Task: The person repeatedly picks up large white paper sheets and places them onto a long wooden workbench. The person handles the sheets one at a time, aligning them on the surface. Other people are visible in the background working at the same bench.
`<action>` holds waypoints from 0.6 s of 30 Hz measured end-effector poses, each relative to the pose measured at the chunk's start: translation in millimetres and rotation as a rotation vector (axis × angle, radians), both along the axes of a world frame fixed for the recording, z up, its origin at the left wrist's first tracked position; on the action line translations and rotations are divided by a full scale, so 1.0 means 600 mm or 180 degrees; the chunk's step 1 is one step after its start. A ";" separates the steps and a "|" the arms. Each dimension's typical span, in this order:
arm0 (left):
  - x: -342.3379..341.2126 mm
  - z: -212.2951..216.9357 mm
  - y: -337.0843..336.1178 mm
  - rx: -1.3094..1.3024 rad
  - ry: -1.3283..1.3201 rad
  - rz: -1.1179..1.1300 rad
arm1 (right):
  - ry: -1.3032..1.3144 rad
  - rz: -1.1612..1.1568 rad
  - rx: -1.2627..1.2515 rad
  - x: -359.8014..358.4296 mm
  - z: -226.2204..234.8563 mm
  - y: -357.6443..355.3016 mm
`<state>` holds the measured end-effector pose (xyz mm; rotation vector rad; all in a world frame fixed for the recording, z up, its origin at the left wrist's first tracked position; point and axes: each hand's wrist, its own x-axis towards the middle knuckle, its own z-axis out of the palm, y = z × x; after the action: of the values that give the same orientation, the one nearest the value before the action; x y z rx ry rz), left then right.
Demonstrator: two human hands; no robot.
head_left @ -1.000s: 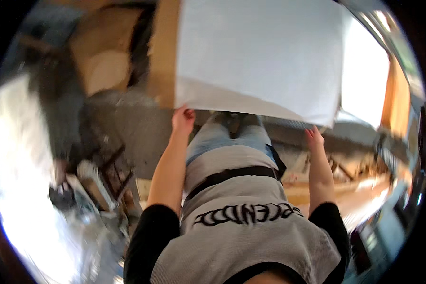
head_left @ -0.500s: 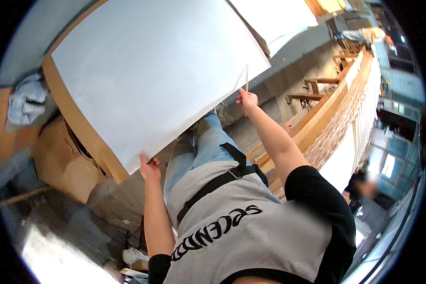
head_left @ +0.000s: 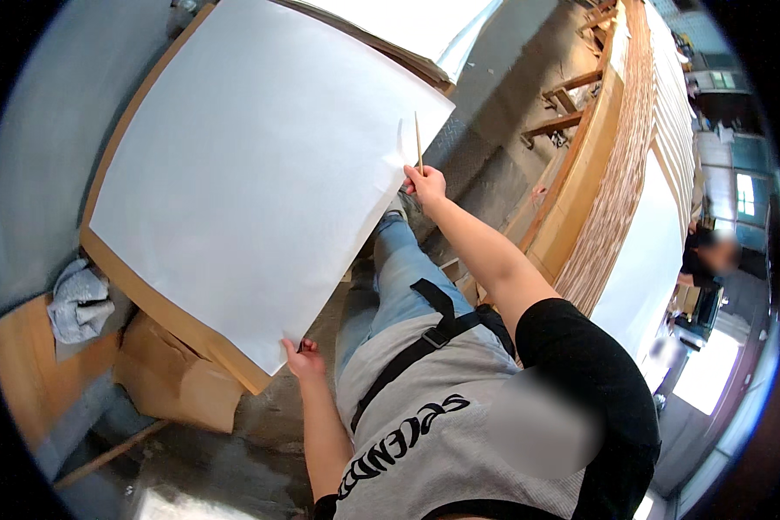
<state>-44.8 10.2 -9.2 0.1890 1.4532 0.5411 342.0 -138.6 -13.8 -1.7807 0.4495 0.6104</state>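
A large white sheet (head_left: 251,182) lies over a brown board or sheet (head_left: 160,321), whose edge shows along the left side. My left hand (head_left: 305,359) is closed at the sheet's near-left corner, thumb on top and fingers underneath. At the near-right part of the same edge, my right hand (head_left: 425,185) is closed on the sheet. A thin wooden stick (head_left: 419,143) also sits in that hand and points up and away over the sheet. The paper bends slightly beside the right hand. The fingers beneath the edge are partly hidden.
To the right runs a long stack of layered boards (head_left: 611,182) on wooden supports (head_left: 572,91). Another white stack (head_left: 407,26) stands at the far side. Brown cardboard (head_left: 178,373) and a grey cloth (head_left: 81,299) lie at left. A person (head_left: 706,256) is at far right.
My view has turned, so the sheet and cardboard sit lower and the stack of boards has swung. Both hands keep hold of the sheet's near edge, which now bends near my right hand.
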 end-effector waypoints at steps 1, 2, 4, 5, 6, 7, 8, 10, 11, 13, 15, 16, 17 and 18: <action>0.004 0.009 0.000 -0.0029 -0.0002 -0.0011 | -0.0009 -0.0046 0.0161 0.000 -0.003 -0.003; 0.007 0.014 0.001 -0.0058 -0.0005 -0.0018 | -0.0037 -0.0025 0.0200 -0.003 -0.004 -0.007; 0.002 0.013 0.001 -0.0066 0.0010 0.0069 | -0.0115 0.0079 0.0295 0.004 0.003 -0.003; -0.004 0.015 -0.001 -0.0070 0.0016 0.0117 | -0.0033 0.0063 0.0467 0.002 0.004 -0.008; -0.007 0.018 0.001 -0.0036 0.0003 0.0096 | 0.0111 0.0128 0.0617 0.005 0.006 -0.010; -0.010 0.025 0.002 -0.0001 -0.0018 0.0065 | 0.0245 0.0187 0.0769 0.007 0.011 -0.016; -0.012 0.032 0.003 0.0034 -0.0041 0.0032 | 0.0376 0.0248 0.0921 0.010 0.013 -0.021; 0.001 0.070 0.009 0.0061 0.0183 0.0039 | 0.0518 0.0214 0.1148 0.018 0.009 -0.024; 0.003 0.084 0.013 0.0080 0.0294 0.0044 | 0.0497 0.0241 0.1083 0.020 0.015 -0.022; -0.013 0.090 0.030 0.0211 0.0279 -0.0069 | 0.0606 0.0354 0.0933 0.031 0.048 -0.014; -0.052 0.088 0.065 0.0265 0.0236 -0.0407 | 0.0230 0.0729 0.0279 0.046 0.005 -0.030; -0.057 0.085 0.093 0.0258 0.0186 -0.0618 | -0.0114 0.0838 -0.0004 0.050 -0.005 -0.022; -0.003 0.140 0.095 0.0746 0.0562 -0.0505 | -0.0186 0.0938 0.0051 0.054 0.002 -0.023; 0.030 0.204 0.114 0.0803 0.0004 -0.0858 | -0.0288 0.1033 0.0086 0.059 0.016 -0.024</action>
<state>-26.9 78.7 113.3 0.5764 1.3314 0.5012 377.4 -153.3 -4.0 -1.8621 0.0883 0.7526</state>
